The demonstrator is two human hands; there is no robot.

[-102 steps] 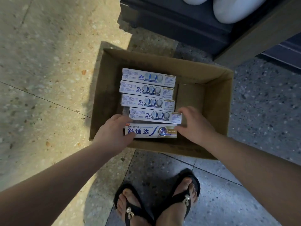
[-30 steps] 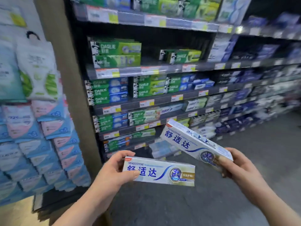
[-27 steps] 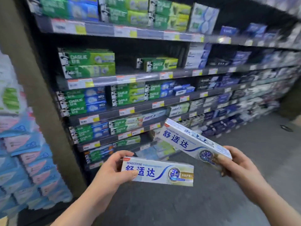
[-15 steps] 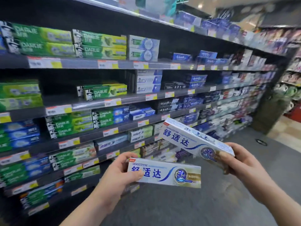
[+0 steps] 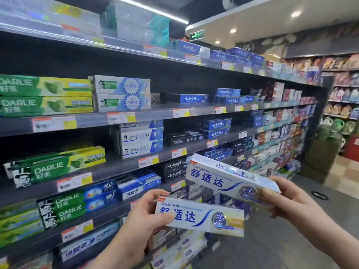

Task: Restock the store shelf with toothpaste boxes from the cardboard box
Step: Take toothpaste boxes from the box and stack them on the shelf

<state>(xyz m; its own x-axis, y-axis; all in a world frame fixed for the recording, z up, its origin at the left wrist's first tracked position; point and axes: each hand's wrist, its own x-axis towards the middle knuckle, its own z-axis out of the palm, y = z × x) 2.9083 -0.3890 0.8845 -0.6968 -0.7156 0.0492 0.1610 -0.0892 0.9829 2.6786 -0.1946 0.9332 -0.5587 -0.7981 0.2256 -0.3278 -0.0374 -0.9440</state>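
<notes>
My left hand (image 5: 141, 220) grips the left end of a white Sensodyne toothpaste box with a gold end (image 5: 206, 217), held level at the lower middle. My right hand (image 5: 291, 204) grips the right end of a second white Sensodyne box (image 5: 223, 177), tilted with its left end up and toward the shelves. Both boxes hang in the air in front of the dark store shelf (image 5: 155, 115), apart from it. The cardboard box is out of view.
Green Darlie boxes (image 5: 46, 94) fill the left of the shelves, white-blue boxes (image 5: 141, 139) the middle and dark blue boxes (image 5: 217, 129) the right. Yellow price tags line the shelf edges. A grey-floored aisle (image 5: 291, 249) runs to the right toward more shelves (image 5: 342, 90).
Both hands took boxes out of the cardboard box on the floor. The view has since swung up and right along the shelves; both boxes stay in my hands, raised slightly.
</notes>
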